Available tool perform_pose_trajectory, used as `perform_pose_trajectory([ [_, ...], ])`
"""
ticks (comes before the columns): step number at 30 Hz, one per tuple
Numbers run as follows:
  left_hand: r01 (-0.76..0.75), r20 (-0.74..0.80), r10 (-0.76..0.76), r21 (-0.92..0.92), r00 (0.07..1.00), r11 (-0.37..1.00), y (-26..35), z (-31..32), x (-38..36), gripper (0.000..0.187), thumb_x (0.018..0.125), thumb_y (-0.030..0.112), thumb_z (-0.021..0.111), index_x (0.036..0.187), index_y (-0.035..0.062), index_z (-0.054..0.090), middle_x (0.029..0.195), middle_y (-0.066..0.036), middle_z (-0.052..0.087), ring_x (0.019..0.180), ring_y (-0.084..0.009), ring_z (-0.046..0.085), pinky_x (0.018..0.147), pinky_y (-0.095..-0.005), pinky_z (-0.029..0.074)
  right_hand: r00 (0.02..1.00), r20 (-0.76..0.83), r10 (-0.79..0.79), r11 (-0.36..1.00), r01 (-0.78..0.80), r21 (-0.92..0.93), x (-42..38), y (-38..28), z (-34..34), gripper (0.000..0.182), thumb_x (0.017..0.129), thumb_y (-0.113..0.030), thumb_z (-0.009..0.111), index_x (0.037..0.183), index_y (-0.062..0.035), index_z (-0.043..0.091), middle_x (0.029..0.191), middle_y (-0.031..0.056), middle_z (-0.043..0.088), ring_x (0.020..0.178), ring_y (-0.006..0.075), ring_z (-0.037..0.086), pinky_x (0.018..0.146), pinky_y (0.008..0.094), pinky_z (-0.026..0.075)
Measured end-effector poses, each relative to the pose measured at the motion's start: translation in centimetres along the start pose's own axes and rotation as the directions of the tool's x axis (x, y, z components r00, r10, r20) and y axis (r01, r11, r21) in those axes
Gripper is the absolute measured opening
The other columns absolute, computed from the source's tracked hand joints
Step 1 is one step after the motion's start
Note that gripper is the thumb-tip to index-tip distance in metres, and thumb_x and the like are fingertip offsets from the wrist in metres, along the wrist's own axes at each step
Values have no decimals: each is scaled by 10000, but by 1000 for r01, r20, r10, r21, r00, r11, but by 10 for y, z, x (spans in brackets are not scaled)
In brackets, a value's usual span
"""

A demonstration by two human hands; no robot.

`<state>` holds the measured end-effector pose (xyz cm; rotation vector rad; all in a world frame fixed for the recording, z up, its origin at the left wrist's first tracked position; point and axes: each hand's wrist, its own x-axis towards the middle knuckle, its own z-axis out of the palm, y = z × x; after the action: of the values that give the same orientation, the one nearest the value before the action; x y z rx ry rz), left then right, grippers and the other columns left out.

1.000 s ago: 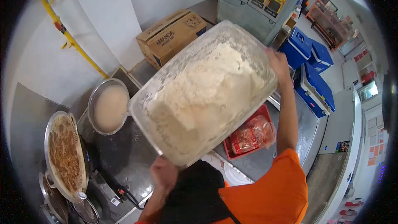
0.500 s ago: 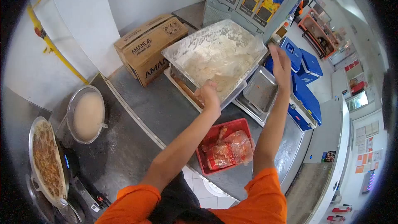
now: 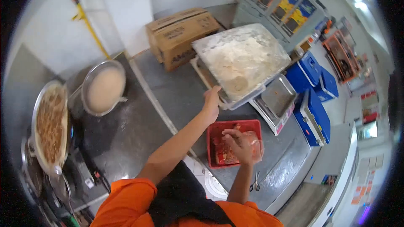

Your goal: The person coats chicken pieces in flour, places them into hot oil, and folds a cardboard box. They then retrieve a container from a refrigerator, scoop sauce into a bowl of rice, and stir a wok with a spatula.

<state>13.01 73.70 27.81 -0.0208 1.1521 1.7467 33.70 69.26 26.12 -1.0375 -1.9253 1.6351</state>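
Observation:
A large clear plastic tub [image 3: 251, 95] of white flour [image 3: 248, 61] sits tilted on a tray on the counter. My left hand [image 3: 212, 102] is closed around the tub's near left corner. My right hand [image 3: 239, 145] is over a red plastic basket [image 3: 209, 149], with its fingers stretched out and apart. Inside the basket lie a clear plastic bag [image 3: 256, 146] and reddish pieces that look like meat, partly hidden under that hand.
Right of the tub, a metal tray [image 3: 281, 94] rests on a scale [image 3: 275, 125]. Scissors [image 3: 255, 182] lie beside the basket. At left stand a bowl of pale liquid [image 3: 105, 89] and a pan of frying food [image 3: 51, 128]. A cardboard box [image 3: 181, 38] is behind; blue coolers [image 3: 315, 117] are at right.
My right hand has come down from beside the tub to above the red basket. My left hand has shifted to the tub's near left corner. The view has turned, and scissors now show.

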Motion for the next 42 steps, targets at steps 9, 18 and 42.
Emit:
perform_pose_trajectory([
  [9, -27, -292, -69, -313, 954, 949, -38, -214, -163, 476, 945, 456, 375, 1096, 49, 572, 1099, -137, 605, 1059, -258, 535, 940, -341, 398, 699, 483, -528, 772, 632, -71, 7, 59, 207, 572, 1000, -443, 331, 1332, 9, 444, 1354, 221, 449, 1285, 349, 404, 1089, 420, 270],
  [18, 98, -116, 803, 993, 585, 71, -114, -371, -409, 368, 907, 200, 490, 1208, -5, 543, 1307, -214, 501, 1235, -327, 446, 1034, -454, 339, 47, 987, 154, 810, -578, -99, -201, 10, 374, 618, 989, -503, 252, 1254, 0, 494, 1177, 176, 582, 1076, 287, 552, 919, 410, 419],
  [42, -374, -901, -431, -382, -54, 845, -635, -493, -759, 536, 930, 544, 451, 882, 23, 567, 757, -105, 628, 637, -233, 601, 530, -347, 431, 621, 702, 347, 815, -570, 101, -249, 113, 728, 356, 970, -221, 490, 1161, 62, 389, 1066, 214, 598, 756, 347, 679, 570, 390, 566],
])
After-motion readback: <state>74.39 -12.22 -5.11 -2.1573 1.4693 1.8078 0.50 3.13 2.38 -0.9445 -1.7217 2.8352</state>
